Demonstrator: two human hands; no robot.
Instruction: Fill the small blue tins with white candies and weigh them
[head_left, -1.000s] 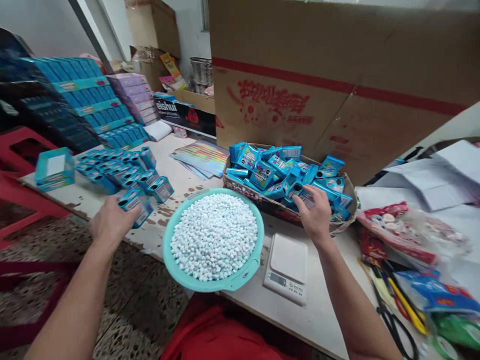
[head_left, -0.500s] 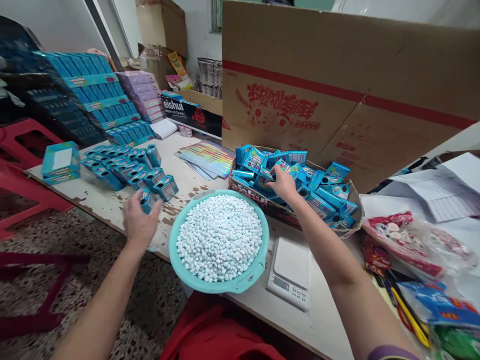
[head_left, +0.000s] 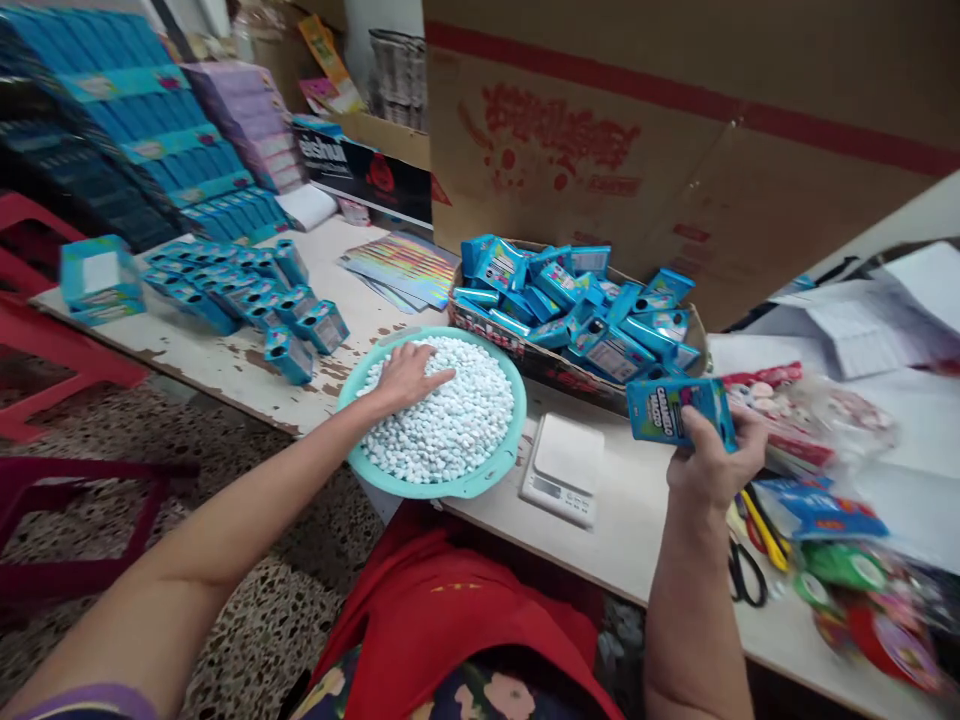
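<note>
My left hand (head_left: 409, 378) rests on the heap of small white and pale blue candies (head_left: 465, 420), its fingers apart. Those candies fill a round turquoise basin (head_left: 351, 440) at the table's front edge. To the right, my right hand (head_left: 716, 455) grips a small blue candy box (head_left: 667, 410), held up over the table with its printed side showing. A cardboard tray (head_left: 525, 360) heaped with similar blue boxes (head_left: 555, 290) stands behind the basin. Left of the basin, several blue boxes stand in rows, with one box (head_left: 289, 355) nearest the basin.
A white digital scale (head_left: 570, 455) sits right of the basin. Black-handled scissors (head_left: 748, 575), a yellow cutter (head_left: 765, 530) and plastic bags lie at the right. Stacked display boxes (head_left: 157, 110) rise at the back left. A large carton (head_left: 675, 130) stands behind the tray.
My left hand has left the small box among the rows and moved right onto the candies. My right hand has drawn a blue box out of the tray and brought it right and nearer.
</note>
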